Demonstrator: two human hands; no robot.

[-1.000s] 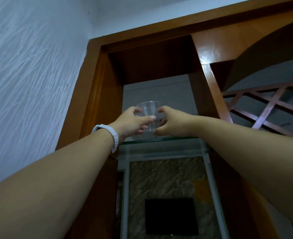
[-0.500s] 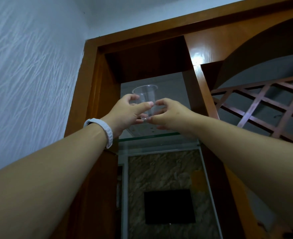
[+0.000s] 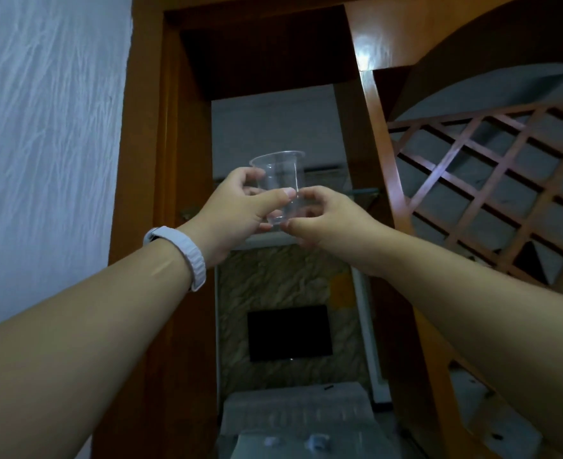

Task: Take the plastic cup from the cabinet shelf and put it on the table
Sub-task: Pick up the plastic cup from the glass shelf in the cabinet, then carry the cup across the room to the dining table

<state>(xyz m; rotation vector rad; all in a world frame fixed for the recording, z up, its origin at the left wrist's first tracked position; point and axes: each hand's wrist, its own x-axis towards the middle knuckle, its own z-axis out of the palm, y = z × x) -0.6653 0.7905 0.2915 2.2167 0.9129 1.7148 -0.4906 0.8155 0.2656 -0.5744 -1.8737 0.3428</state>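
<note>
Plastic cup (image 3: 280,183) upright, pinched between left hand (image 3: 237,210) and right hand (image 3: 326,220) fingers (image 3: 281,195).

White textured wall (image 3: 48,127) on the left, streaked with fine raised lines. Glossy orange-brown wooden frame (image 3: 140,144) just beside it, upright, bright glare on the right post (image 3: 368,71). Brown diagonal wooden lattice (image 3: 492,193) on the right, under a dark curved arch. Beige marbled stone panel (image 3: 273,279) low in the opening, with a black rectangular screen (image 3: 290,332) set against it. Grey padded cover (image 3: 293,412) at the bottom. White ribbed wristband (image 3: 190,256) at centre left.
</note>
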